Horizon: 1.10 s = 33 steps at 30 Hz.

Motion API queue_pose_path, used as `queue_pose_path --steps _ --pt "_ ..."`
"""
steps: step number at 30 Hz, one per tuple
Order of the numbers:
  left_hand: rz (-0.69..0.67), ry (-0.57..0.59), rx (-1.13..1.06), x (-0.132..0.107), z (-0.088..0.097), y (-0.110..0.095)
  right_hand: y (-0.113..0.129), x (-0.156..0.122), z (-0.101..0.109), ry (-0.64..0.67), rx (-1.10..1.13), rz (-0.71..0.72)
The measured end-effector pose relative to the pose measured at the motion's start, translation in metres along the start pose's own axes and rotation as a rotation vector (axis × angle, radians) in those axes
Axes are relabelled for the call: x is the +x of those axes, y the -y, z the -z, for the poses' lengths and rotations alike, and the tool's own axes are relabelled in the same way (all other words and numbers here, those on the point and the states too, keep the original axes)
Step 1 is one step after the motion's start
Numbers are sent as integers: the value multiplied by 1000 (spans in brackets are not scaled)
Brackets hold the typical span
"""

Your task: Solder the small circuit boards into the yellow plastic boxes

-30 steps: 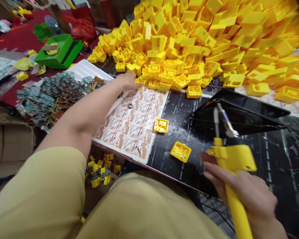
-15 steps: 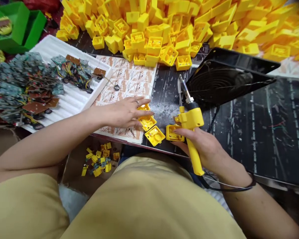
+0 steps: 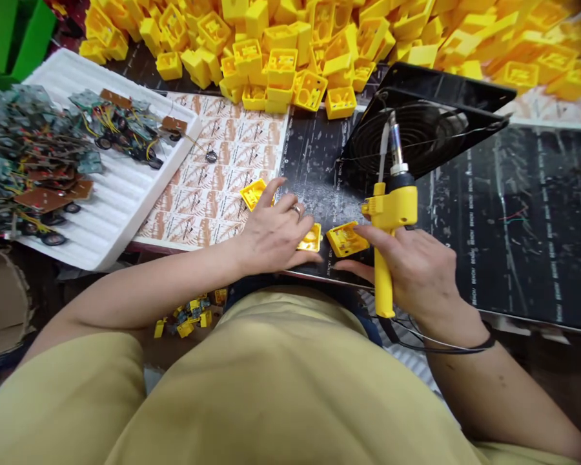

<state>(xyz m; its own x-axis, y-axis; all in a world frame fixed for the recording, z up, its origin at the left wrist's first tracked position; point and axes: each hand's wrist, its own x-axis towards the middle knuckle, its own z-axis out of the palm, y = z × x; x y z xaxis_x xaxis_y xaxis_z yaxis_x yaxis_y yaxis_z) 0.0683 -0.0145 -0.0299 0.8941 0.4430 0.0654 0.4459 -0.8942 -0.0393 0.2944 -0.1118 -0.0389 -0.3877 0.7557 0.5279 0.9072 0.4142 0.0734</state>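
My right hand [image 3: 414, 265] is wrapped round a yellow soldering gun [image 3: 399, 208], whose metal tip points up and away over the black fan. The thumb and a finger of that hand also reach to a small open yellow plastic case [image 3: 346, 239] on the bench. Spread over the bench to the left is my left hand [image 3: 274, 239], fingers apart. Its thumb and fingertips are around a second yellow case [image 3: 312, 239], partly hidden by the hand. Beyond its index finger lies a third yellow case [image 3: 253, 194], also partly covered.
Yellow cases [image 3: 281, 64] are heaped along the back. A black fan [image 3: 416, 123] stands tilted behind the soldering gun. At left, a white foam tray [image 3: 126, 213] bears wired circuit boards [image 3: 33, 142]. Below the bench edge, a box contains yellow parts [image 3: 188, 320].
My left hand has moved toward the nearer case, and the cases under it are now apart. My right hand has shifted with the soldering gun; the view has shifted too.
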Motion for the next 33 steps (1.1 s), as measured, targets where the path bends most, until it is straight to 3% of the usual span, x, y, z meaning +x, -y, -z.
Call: queue_pose_path --steps 5,8,14,21,26,29,33 --pt "50 1 -55 4 5 10 -11 1 2 50 172 59" --pt "67 -19 -79 -7 12 31 -15 3 -8 75 296 106" --pt "-9 83 -140 -34 13 59 -14 10 -24 23 330 77" --pt "-105 76 -151 -48 14 44 3 29 -35 85 534 142" --pt "1 16 -218 -44 6 35 5 26 -41 78 525 95" --pt "151 -32 -215 -35 4 54 2 22 -38 72 487 56" --pt "133 170 -219 -32 11 87 1 19 -38 63 458 59"
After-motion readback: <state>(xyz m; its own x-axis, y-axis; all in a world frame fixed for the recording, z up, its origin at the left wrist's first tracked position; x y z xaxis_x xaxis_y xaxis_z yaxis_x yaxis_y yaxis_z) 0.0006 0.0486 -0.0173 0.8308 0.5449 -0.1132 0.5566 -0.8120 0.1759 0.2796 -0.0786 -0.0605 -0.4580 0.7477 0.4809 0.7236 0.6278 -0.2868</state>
